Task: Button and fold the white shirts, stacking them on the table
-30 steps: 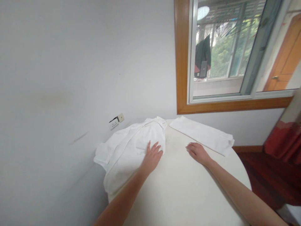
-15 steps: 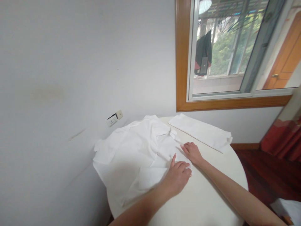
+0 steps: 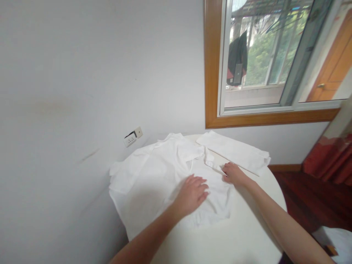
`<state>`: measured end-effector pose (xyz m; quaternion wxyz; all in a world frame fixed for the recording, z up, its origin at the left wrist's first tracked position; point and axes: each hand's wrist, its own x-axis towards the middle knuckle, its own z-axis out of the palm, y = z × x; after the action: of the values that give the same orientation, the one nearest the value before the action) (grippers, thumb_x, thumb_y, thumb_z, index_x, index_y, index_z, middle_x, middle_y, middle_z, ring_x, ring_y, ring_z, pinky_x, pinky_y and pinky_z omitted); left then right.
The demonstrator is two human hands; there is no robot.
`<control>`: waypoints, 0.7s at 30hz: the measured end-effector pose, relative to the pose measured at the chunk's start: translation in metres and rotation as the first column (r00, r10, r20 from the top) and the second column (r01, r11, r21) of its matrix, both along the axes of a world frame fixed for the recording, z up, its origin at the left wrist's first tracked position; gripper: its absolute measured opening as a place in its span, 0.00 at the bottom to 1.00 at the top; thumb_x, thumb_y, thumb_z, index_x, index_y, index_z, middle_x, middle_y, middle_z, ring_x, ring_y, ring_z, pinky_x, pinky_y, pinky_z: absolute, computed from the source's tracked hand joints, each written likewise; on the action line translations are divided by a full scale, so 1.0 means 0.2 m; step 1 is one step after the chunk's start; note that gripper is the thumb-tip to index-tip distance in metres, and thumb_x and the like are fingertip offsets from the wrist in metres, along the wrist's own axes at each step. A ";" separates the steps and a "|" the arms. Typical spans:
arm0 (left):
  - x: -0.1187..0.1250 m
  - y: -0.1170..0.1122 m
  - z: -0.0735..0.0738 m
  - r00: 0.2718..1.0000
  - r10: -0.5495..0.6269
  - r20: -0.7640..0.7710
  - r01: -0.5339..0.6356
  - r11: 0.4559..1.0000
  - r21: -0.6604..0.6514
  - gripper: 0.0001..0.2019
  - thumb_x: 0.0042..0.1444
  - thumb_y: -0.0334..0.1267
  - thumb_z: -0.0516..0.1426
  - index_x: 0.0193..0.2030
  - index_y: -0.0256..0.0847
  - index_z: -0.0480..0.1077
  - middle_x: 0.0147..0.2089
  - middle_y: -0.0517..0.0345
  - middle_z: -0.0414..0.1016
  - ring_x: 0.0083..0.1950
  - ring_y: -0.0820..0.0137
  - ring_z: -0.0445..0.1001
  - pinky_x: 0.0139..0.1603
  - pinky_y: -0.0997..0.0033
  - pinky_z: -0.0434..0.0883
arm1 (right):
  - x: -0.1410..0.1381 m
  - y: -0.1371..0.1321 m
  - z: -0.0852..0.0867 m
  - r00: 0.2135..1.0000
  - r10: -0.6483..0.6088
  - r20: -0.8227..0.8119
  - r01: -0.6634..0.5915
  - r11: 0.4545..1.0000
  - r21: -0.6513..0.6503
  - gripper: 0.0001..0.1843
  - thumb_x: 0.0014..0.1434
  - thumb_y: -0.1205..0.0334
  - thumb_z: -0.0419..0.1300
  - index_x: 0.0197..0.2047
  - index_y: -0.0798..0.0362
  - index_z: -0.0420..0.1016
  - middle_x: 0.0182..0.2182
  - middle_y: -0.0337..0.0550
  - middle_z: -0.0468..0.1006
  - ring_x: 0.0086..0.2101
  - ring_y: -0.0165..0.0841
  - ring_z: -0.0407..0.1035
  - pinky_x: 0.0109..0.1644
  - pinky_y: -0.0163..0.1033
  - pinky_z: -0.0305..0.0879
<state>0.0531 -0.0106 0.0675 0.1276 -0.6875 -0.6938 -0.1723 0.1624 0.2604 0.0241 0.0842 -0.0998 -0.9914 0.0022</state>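
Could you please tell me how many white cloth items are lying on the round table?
2: a spread shirt under the left hand, and a folded cloth beyond the right hand. Others could be hidden underneath.

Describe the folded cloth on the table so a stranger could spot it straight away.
Find the wood-framed window, then the pale, round-edged table below it. The cloth lies at the table's far edge, nearest the window. It is a long, flat white strip, folded, unlike the rumpled shirt spread under the left hand.
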 end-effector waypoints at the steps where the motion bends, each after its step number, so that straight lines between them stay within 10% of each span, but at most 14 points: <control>1: -0.10 0.00 0.03 0.997 0.079 -0.023 -0.078 0.996 0.032 0.13 0.64 0.41 0.48 0.48 0.45 0.71 0.54 0.55 0.73 0.58 0.66 0.66 0.65 0.55 0.55 | 0.01 0.02 0.00 1.000 -0.004 0.013 0.004 1.000 0.001 0.06 0.52 0.61 0.57 0.29 0.53 0.74 0.33 0.48 0.74 0.40 0.39 0.65 0.43 0.39 0.55; 8: -0.63 -0.10 -0.03 0.873 0.426 -0.239 -0.395 0.903 0.169 0.19 0.62 0.45 0.49 0.57 0.42 0.67 0.59 0.47 0.69 0.61 0.59 0.65 0.62 0.53 0.59 | 0.14 0.17 -0.02 0.989 -0.148 0.031 0.147 0.989 0.014 0.03 0.48 0.62 0.61 0.27 0.52 0.75 0.33 0.48 0.76 0.38 0.41 0.68 0.38 0.39 0.57; 16: -0.67 -0.14 -0.20 0.909 0.294 -0.295 -0.287 0.955 0.070 0.12 0.61 0.31 0.50 0.40 0.47 0.75 0.43 0.58 0.79 0.48 0.66 0.74 0.63 0.50 0.58 | 0.18 0.23 -0.01 0.939 -0.319 -0.131 0.318 0.948 -0.032 0.12 0.53 0.64 0.59 0.42 0.52 0.77 0.38 0.50 0.76 0.41 0.42 0.67 0.42 0.41 0.59; 21: -0.63 -0.13 -0.22 0.922 0.206 -0.328 -0.192 0.979 0.075 0.12 0.61 0.30 0.50 0.41 0.43 0.74 0.44 0.57 0.79 0.49 0.67 0.74 0.61 0.53 0.63 | 0.03 0.04 -0.02 0.961 -0.081 -0.263 0.066 0.996 -0.065 0.19 0.58 0.63 0.54 0.53 0.50 0.72 0.49 0.49 0.74 0.49 0.41 0.65 0.53 0.44 0.58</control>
<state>-0.0738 -0.0359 0.0227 0.2743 -0.6298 -0.7247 -0.0535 0.1692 0.2693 0.0193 0.2134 -0.1378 -0.9664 0.0400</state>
